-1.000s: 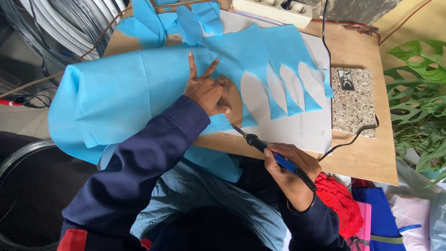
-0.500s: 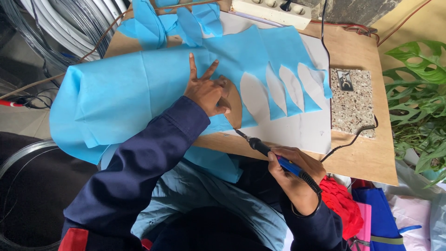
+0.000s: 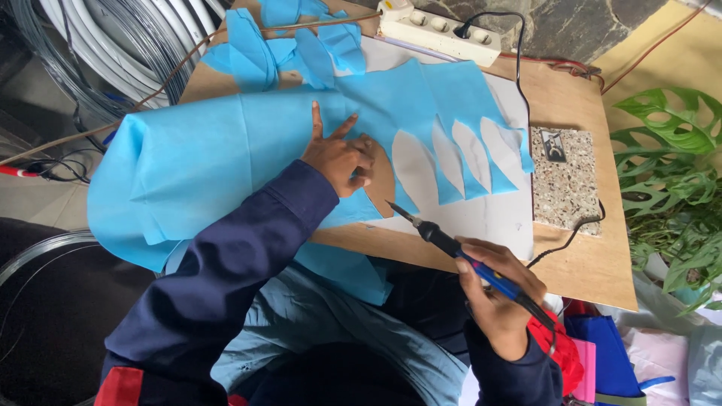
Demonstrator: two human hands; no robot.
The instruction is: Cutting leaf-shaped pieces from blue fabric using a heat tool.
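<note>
A person's left hand (image 3: 340,156) pressed flat on a sheet of blue fabric (image 3: 226,162) spread over a wooden desk (image 3: 579,259), two fingers stretched toward the far side and the rest curled over a brown leaf-shaped template (image 3: 382,180); the grip there was a downward press, not a clasp. The right hand (image 3: 496,297), at the near right edge of the desk, was clenched around the blue handle of a corded hot-tip cutting tool (image 3: 444,242), its dark metal tip pointing far-left and resting just beside the template's near edge, on the white sheet (image 3: 489,218) under the fabric. To the right of the left hand the fabric showed a row of leaf-shaped cutouts (image 3: 444,162). Loose blue offcuts (image 3: 282,49) lay heaped at the far side, near a white power strip (image 3: 440,31) with a black plug in it. A speckled stone tile (image 3: 564,188) bearing a small dark rectangular label sat on the right of the desk, with green leaves (image 3: 673,165) beyond it. Coiled white tubing (image 3: 113,45) filled the far left.
</note>
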